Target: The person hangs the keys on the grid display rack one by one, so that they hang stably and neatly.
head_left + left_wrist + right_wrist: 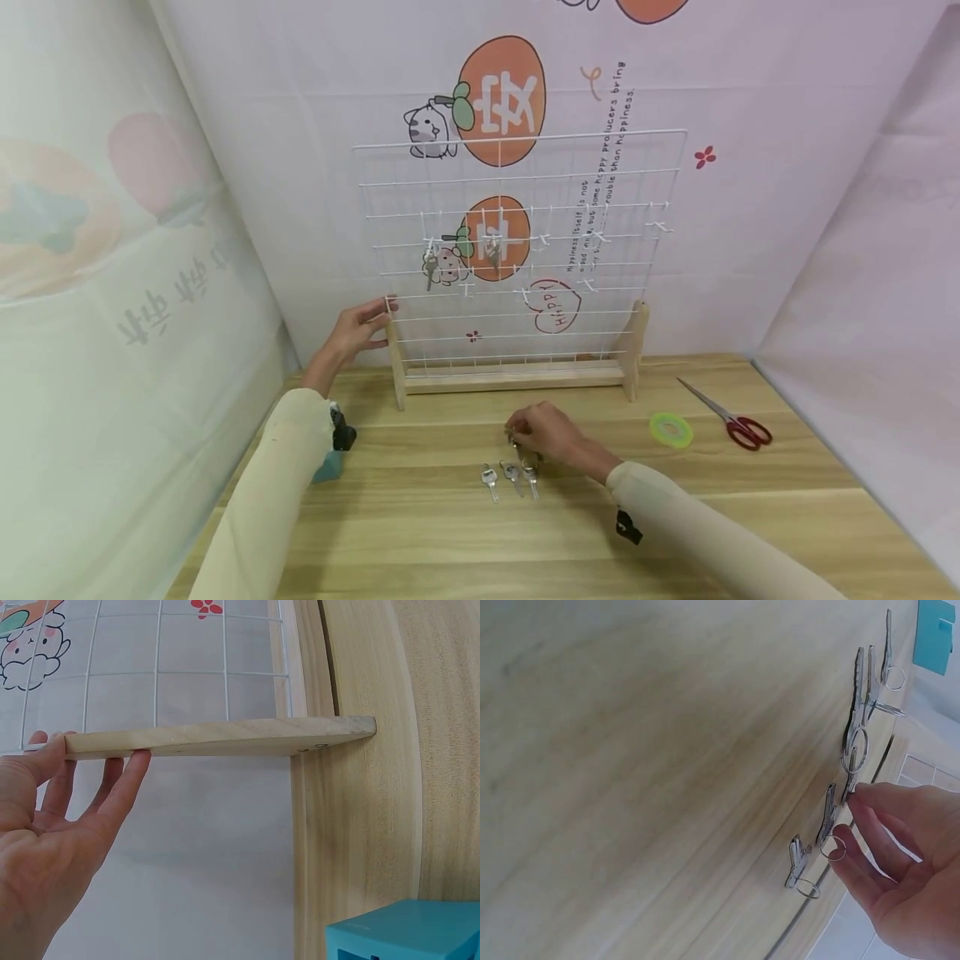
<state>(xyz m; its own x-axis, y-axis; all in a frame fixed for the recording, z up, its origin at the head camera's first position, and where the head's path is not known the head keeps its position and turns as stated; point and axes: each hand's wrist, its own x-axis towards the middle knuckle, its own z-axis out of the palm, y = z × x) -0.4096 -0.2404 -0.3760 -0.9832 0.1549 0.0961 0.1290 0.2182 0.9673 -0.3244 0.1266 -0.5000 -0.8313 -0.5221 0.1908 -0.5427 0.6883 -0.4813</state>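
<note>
My left hand (351, 333) grips the wooden side upright (187, 739) of a white wire grid rack (517, 315), thumb and fingers at its end. Over the table, my right hand (547, 429) pinches a key (851, 774) between thumb and fingertips. Several silver keys with rings lie around it, including a left key (490, 481), a middle key (512, 475) and a right key (532, 480). The hand partly covers others. On the grid's white hooks hang a left hanging key (431, 268) and another hanging key (492, 255).
To the right lie a yellow-green tape roll (671, 430) and red-handled scissors (742, 432). A teal box (405, 930) stands near the left forearm. Printed white cloth (315, 208) backs the wooden table (420, 542).
</note>
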